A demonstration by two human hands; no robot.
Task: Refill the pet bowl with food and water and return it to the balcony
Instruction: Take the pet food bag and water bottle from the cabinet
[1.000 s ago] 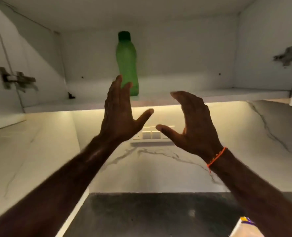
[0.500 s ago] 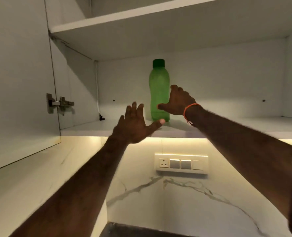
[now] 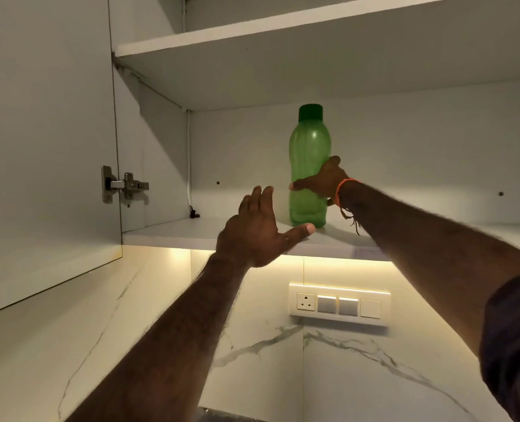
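Two bare forearms, both with visible hair. An orange thread bracelet (image 3: 341, 190) circles the right wrist, its knotted, frayed ends hanging loose. A dark sleeve (image 3: 514, 339) covers the right upper arm. The left arm shows no sleeve.

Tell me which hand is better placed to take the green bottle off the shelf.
Right. The right hand already wraps the green bottle at mid-body, thumb across its front. The left hand is open, in front of the cabinet shelf edge, holding nothing.

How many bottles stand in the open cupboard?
1: the green bottle stands on the lower shelf, and the right hand grips it. The upper shelf's top is hidden, so more are possible.
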